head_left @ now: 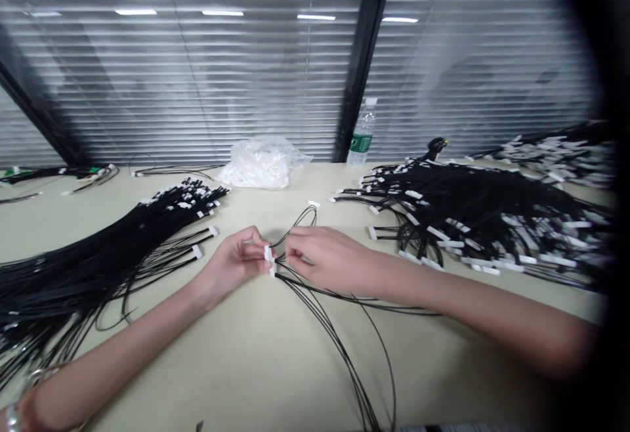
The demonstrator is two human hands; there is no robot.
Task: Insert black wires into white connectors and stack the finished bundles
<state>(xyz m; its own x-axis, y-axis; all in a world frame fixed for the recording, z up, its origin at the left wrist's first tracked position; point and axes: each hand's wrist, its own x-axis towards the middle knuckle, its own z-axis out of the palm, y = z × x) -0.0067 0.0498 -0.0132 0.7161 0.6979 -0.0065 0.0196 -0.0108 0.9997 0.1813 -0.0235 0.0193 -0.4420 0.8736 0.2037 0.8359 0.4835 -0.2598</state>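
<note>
Honestly, from my distant seat, the heap of black cable harnesses (457,195) worried me most: a sweep of the right forearm (443,294) could have dragged its ends across the table (236,366). The fanned wire bundle (98,248) lay close to the left forearm (132,327), where a stray strand might have snagged. At mid-table, the left hand (236,258) pinched the white connector (268,253) between thumb and fingers. The right hand (319,255) curled just beside it over the thin black wires (335,327); I couldn't tell whether its fingertips closed on one. Those wires looked springy, so I judged they could have twisted the connector loose or crossed one another.

As for materials, the table was smooth, pale and matt. Behind the hands sat a crumpled, translucent plastic bag (263,163); the water bottle (361,136) was clear with a green label. The wires were slim, round and looping, and the connector was blocky white plastic, stepped, perhaps two pieces.
</note>
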